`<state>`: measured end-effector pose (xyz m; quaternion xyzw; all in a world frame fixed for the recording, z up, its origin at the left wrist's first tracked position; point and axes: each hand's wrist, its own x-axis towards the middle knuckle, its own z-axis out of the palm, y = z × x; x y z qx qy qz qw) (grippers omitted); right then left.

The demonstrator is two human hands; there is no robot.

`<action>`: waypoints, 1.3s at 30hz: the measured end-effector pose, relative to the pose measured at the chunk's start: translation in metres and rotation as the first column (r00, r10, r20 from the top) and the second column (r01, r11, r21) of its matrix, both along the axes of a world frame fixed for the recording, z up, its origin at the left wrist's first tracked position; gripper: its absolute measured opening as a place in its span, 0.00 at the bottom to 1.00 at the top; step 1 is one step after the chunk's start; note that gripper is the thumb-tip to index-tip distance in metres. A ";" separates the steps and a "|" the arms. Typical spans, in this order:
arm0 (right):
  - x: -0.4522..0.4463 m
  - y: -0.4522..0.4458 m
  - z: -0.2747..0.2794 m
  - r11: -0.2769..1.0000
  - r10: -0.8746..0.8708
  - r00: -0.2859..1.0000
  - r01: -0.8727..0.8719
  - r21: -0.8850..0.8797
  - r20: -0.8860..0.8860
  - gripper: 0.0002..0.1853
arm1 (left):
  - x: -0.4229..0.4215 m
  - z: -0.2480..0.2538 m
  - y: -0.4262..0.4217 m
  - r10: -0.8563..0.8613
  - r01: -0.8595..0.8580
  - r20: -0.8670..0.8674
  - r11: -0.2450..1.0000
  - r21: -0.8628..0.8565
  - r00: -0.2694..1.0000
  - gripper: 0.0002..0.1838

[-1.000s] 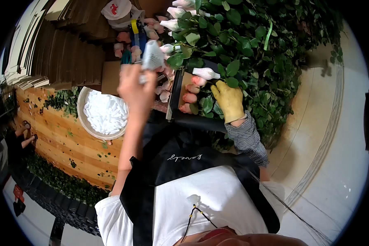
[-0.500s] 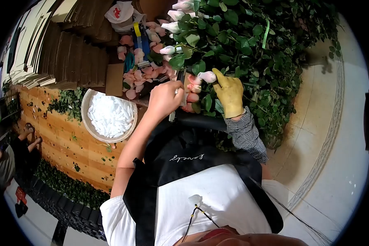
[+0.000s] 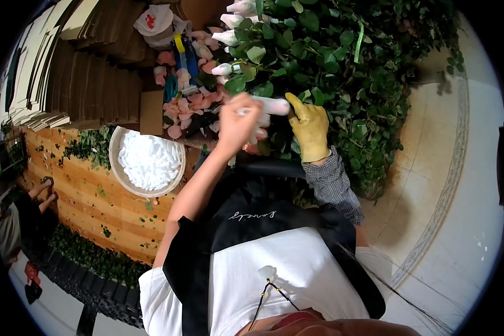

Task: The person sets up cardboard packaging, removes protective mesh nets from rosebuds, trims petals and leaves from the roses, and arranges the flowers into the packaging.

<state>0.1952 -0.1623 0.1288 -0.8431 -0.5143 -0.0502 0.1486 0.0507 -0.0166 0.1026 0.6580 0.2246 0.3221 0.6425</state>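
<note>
My bare left hand, blurred by motion, is closed on a white net sleeve beside a pale pink rose bud. The sleeve reaches from my left fingers toward the bud. My right hand, in a yellow glove, has its thumb and index finger at the base of that bud; its other fingers curl over the stem, which is mostly hidden by leaves. Just above, several white-netted rose buds point left out of the green leaves. Part of the pink roses below shows past my left hand.
A round tub of white net sleeves stands at the left. Stacked cardboard fills the upper left. Pink petals, a blue tape dispenser and a plastic bag lie beyond. Another person's legs show far left.
My left hand moved right from above the petals to the bud, bringing the white sleeve. My gloved right hand shifted slightly, its index finger now pointing up beside the bud.
</note>
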 end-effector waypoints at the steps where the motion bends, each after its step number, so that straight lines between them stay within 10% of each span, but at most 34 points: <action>1: 0.000 0.000 -0.002 1.000 -0.002 1.000 0.002 -0.004 -0.006 0.25 | -0.014 0.004 0.010 0.136 -0.148 -0.069 0.964 -0.221 0.988 0.07; 3: 0.000 0.001 -0.006 1.000 -0.007 0.997 0.008 -0.013 0.076 0.24 | -0.052 0.043 0.042 0.315 -0.355 -0.191 0.905 -0.236 0.930 0.08; 5: 0.000 0.003 -0.005 1.000 -0.008 0.996 0.009 -0.019 0.088 0.21 | -0.117 0.037 0.075 0.203 -0.166 -0.565 0.979 0.117 0.800 0.11; 7: 0.002 0.003 -0.004 0.999 -0.014 0.999 0.015 -0.031 0.044 0.18 | -0.169 0.028 0.082 0.289 0.054 -0.924 0.949 0.311 0.251 0.17; 11: 0.003 0.000 -0.001 1.000 0.008 0.999 -0.008 0.000 -0.053 0.20 | -0.244 -0.016 0.084 0.308 0.195 -0.936 0.942 0.274 -0.171 0.50; 13: 0.003 -0.001 0.005 1.000 0.019 0.997 -0.020 -0.015 -0.071 0.21 | -0.226 -0.027 0.083 0.224 0.172 -0.972 0.957 0.232 0.064 0.49; 14: 0.003 -0.001 0.006 1.000 -0.013 0.983 0.011 -0.007 -0.182 0.21 | -0.213 -0.042 0.071 0.297 0.150 -0.867 0.912 0.382 0.399 0.39; 16: 0.004 -0.001 0.011 0.999 -0.038 0.958 0.037 -0.006 -0.286 0.20 | -0.128 0.008 0.048 0.032 0.009 -0.659 0.998 0.059 0.752 0.19; 18: 0.001 -0.003 0.018 0.997 -0.046 0.862 0.073 0.032 -0.505 0.21 | -0.075 0.023 0.018 -0.068 0.089 -0.377 0.995 0.039 0.924 0.20; 26: -0.016 -0.024 0.056 0.995 -0.094 0.869 0.103 -0.008 -0.486 0.21 | 0.017 0.038 -0.042 -0.201 0.199 0.013 0.977 0.079 0.980 0.34; 31: -0.017 -0.039 0.070 0.986 -0.068 0.968 0.029 -0.161 -0.241 0.24 | 0.012 0.036 -0.044 -0.280 0.288 0.151 0.957 -0.039 0.948 0.28; 37: -0.026 -0.038 0.061 0.995 -0.057 0.932 0.081 0.053 -0.358 0.23 | 0.005 0.041 -0.051 -0.159 0.171 0.108 0.980 -0.104 0.981 0.20; 39: -0.027 -0.039 0.060 0.994 -0.063 0.932 0.090 0.061 -0.357 0.23 | 0.001 0.040 -0.047 -0.103 0.068 0.120 0.963 0.262 0.987 0.20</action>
